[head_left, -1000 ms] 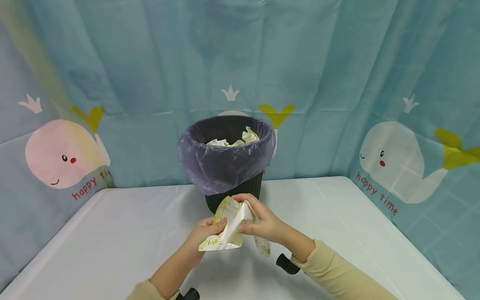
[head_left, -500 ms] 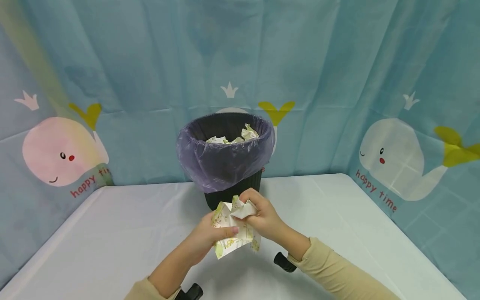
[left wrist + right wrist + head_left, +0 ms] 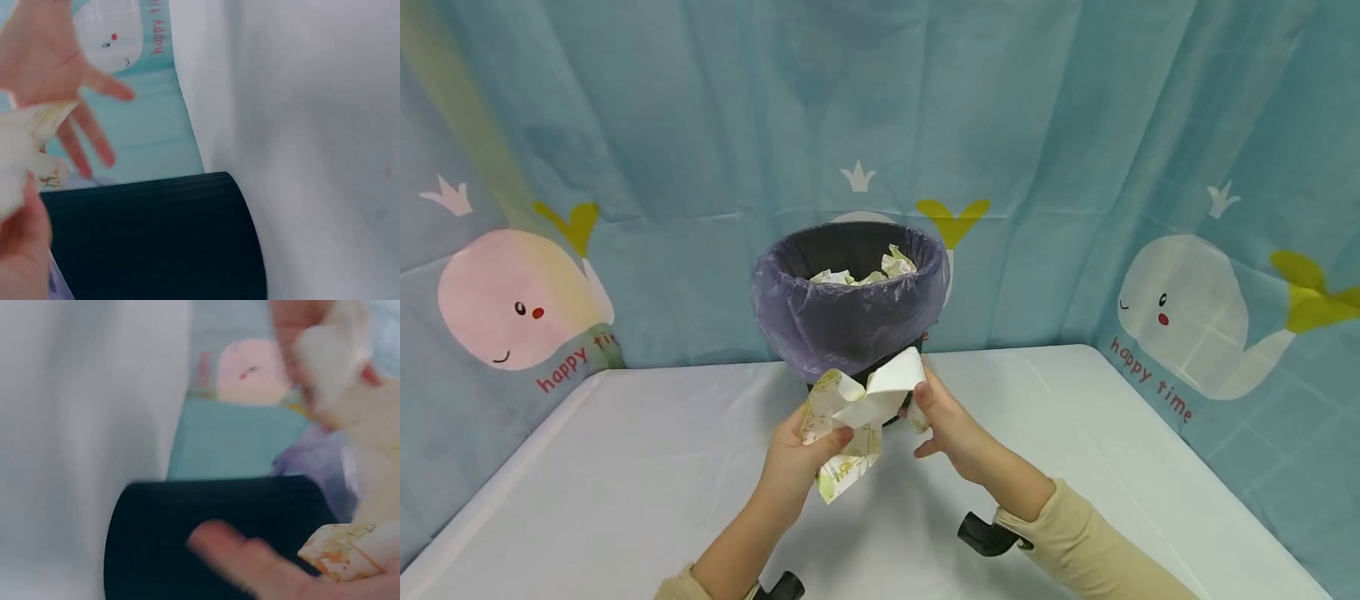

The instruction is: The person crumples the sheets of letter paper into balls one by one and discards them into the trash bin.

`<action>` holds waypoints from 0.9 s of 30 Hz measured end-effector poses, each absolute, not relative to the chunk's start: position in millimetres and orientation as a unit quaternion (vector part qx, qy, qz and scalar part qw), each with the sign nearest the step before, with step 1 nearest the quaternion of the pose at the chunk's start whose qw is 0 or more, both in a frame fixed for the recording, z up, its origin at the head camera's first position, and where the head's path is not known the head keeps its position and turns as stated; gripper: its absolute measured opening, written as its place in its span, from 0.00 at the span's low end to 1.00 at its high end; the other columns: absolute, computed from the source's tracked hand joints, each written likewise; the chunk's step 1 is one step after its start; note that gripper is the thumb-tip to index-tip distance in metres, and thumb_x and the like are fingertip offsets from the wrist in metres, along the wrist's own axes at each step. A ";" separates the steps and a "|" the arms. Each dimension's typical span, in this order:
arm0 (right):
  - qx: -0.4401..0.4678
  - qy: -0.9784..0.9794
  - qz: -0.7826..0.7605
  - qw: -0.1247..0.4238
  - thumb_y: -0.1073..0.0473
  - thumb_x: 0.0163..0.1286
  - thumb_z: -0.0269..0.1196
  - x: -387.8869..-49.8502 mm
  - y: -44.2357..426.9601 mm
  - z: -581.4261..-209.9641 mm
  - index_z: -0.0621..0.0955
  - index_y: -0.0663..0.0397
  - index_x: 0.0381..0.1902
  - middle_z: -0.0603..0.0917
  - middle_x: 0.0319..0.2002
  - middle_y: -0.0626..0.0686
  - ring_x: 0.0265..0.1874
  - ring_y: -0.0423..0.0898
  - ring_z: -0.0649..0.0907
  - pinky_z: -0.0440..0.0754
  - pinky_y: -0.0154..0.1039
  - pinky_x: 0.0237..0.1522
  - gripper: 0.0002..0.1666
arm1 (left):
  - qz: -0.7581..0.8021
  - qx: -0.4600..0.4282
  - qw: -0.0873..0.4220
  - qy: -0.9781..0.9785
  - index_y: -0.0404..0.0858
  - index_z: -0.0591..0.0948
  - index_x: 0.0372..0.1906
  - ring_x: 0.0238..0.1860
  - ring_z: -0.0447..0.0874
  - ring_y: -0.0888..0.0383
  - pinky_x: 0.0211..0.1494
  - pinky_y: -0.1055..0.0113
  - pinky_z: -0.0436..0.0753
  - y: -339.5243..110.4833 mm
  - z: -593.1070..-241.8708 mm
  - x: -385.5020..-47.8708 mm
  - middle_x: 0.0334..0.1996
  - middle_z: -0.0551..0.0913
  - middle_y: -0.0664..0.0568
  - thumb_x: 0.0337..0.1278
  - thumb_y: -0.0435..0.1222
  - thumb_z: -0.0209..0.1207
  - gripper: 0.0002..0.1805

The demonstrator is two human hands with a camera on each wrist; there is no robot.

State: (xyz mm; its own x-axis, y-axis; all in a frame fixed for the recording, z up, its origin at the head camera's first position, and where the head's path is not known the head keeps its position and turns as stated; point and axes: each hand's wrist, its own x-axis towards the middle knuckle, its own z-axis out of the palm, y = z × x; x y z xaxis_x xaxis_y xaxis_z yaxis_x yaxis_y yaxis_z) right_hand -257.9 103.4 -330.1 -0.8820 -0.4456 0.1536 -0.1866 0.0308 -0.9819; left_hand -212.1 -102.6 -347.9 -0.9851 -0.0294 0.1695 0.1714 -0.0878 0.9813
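My left hand (image 3: 790, 467) pinches a creased sheet of paper (image 3: 857, 412), white with a green-yellow print, its thumb lying on top. My right hand (image 3: 962, 433) is at the sheet's right side; in the left wrist view that hand (image 3: 47, 59) has its fingers spread. A blurred finger of it (image 3: 244, 556) extends below the paper in the right wrist view. Whether the right hand touches the sheet is hard to tell. Just behind both hands stands a black bin (image 3: 156, 237) with a purple plastic liner (image 3: 850, 329) folded over its rim.
Crumpled pieces of similar paper (image 3: 898, 262) lie inside the bin. A white-covered table (image 3: 647, 467) carries the bin. Blue curtains (image 3: 700, 150) with whale prints hang along the back and sides. Black wrist-mounted pieces (image 3: 985, 533) stick out at the sleeves.
The hands have moved apart. The right hand earlier bunched the paper in its fingers; now its fingers are spread and the sheet is more unfolded. The left hand keeps its hold.
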 end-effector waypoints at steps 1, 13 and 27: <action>-0.216 0.687 -0.684 0.114 0.14 0.49 0.54 -258.4 103.0 -328.7 0.43 0.45 0.78 0.53 0.72 0.63 0.67 0.68 0.59 0.70 0.72 0.50 0.70 | -0.726 -0.059 0.070 -0.681 0.27 0.76 0.55 0.40 0.83 0.56 0.41 0.68 0.82 -100.7 -347.7 -211.5 0.42 0.83 0.43 0.52 0.24 0.62 0.22; -0.168 0.616 -0.767 0.064 0.64 0.61 0.59 -259.3 101.1 -328.5 0.54 0.63 0.72 0.73 0.49 0.54 0.43 0.44 0.78 0.77 0.42 0.44 0.44 | -0.695 -0.039 0.046 -0.716 0.24 0.79 0.48 0.35 0.81 0.55 0.36 0.64 0.80 -90.0 -350.9 -207.1 0.38 0.84 0.44 0.48 0.23 0.60 0.18; -0.330 0.745 -0.533 -0.229 0.81 0.51 0.63 -261.3 96.4 -346.1 0.68 0.72 0.65 0.78 0.46 0.65 0.33 0.44 0.75 0.78 0.34 0.30 0.40 | -0.737 -0.044 -0.041 -0.673 0.23 0.68 0.56 0.31 0.83 0.61 0.32 0.70 0.82 -83.6 -345.3 -209.5 0.32 0.82 0.51 0.71 0.40 0.46 0.23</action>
